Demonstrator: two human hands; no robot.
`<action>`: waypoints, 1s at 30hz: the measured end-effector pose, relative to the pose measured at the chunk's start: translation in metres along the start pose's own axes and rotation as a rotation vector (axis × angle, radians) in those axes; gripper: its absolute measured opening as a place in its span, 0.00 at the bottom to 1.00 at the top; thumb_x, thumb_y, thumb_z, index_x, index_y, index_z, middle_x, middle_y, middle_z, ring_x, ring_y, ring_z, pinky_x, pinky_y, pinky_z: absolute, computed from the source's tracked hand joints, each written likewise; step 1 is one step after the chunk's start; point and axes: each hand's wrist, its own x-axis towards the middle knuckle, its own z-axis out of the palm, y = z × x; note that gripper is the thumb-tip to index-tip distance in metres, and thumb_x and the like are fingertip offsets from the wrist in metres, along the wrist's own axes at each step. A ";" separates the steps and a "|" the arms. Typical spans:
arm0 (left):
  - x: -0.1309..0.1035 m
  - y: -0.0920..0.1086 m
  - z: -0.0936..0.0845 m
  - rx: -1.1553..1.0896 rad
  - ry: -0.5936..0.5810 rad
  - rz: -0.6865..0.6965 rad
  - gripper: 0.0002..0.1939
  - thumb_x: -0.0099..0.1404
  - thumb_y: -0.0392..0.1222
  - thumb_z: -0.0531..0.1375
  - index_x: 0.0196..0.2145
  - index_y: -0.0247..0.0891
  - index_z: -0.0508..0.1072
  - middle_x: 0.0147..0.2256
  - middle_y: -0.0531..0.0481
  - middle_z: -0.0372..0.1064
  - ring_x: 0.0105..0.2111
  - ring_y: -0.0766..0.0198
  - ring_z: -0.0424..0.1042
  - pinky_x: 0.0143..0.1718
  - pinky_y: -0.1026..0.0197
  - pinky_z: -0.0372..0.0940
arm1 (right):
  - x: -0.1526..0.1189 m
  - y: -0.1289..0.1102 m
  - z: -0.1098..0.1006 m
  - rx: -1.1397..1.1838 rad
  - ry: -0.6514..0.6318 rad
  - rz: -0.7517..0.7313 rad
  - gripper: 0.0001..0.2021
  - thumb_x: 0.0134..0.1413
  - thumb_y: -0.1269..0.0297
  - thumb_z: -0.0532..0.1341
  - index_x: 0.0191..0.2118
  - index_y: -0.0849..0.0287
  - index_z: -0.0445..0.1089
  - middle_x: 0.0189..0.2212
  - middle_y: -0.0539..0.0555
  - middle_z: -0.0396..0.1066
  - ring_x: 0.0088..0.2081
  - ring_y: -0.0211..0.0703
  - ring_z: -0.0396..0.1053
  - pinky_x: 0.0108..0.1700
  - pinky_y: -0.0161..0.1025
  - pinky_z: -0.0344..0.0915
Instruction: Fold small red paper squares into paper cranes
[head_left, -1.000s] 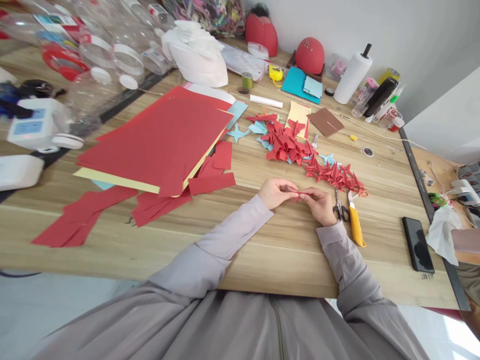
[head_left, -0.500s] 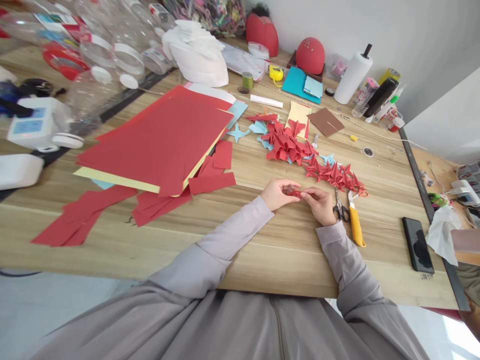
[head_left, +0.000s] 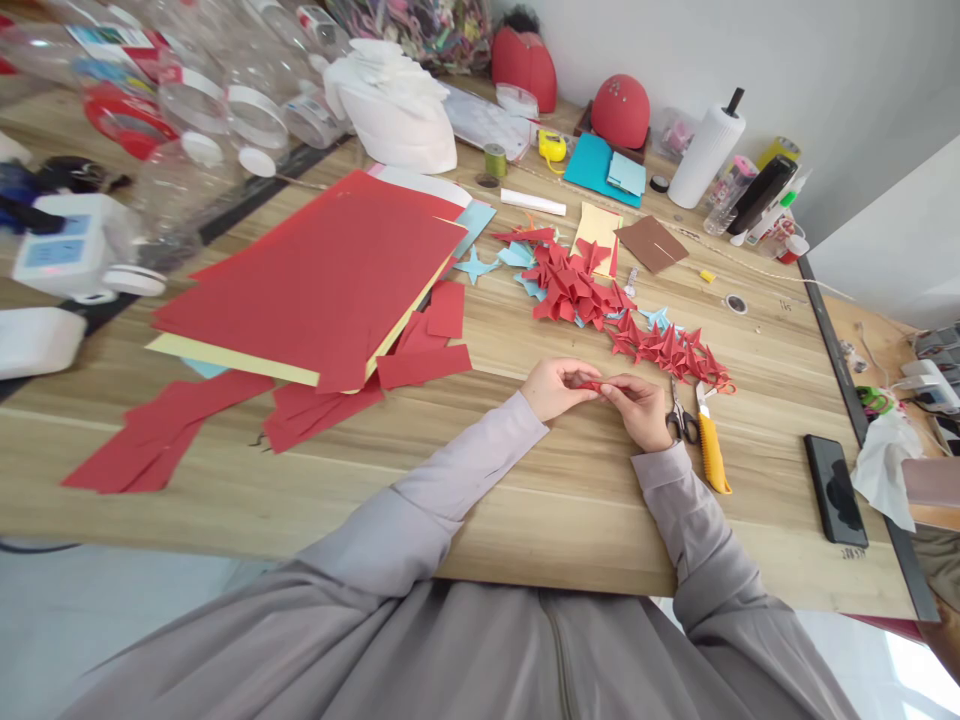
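A small folded red paper piece (head_left: 590, 385) is pinched between my left hand (head_left: 559, 388) and my right hand (head_left: 636, 405), just above the wooden table (head_left: 540, 500). The fingers hide most of it. Beyond my hands lie a pile of folded red paper stars (head_left: 574, 285) and a row of red stars (head_left: 667, 348), with light blue ones among them. Black-handled scissors (head_left: 681, 422) and a yellow-handled cutter (head_left: 712, 450) lie beside my right wrist. Left of my hands are red paper strips (head_left: 424, 366) and large red sheets (head_left: 315, 270).
A black phone (head_left: 835, 490) lies near the right edge. Clear plastic bottles (head_left: 255, 110) crowd the back left beside a white stack (head_left: 397, 110). A white bottle (head_left: 705, 155) stands at the back right. Part of another person's arm (head_left: 930, 480) shows at far right.
The red piece between my fingers is turned slightly and shows a little less of its surface. Both hands have hardly moved.
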 end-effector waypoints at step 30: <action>-0.001 0.016 -0.002 0.016 0.049 0.031 0.19 0.46 0.48 0.68 0.33 0.33 0.77 0.25 0.49 0.74 0.25 0.65 0.72 0.30 0.62 0.68 | 0.000 0.002 -0.001 0.161 0.053 0.112 0.15 0.36 0.58 0.72 0.33 0.57 0.75 0.29 0.51 0.77 0.31 0.41 0.74 0.38 0.41 0.72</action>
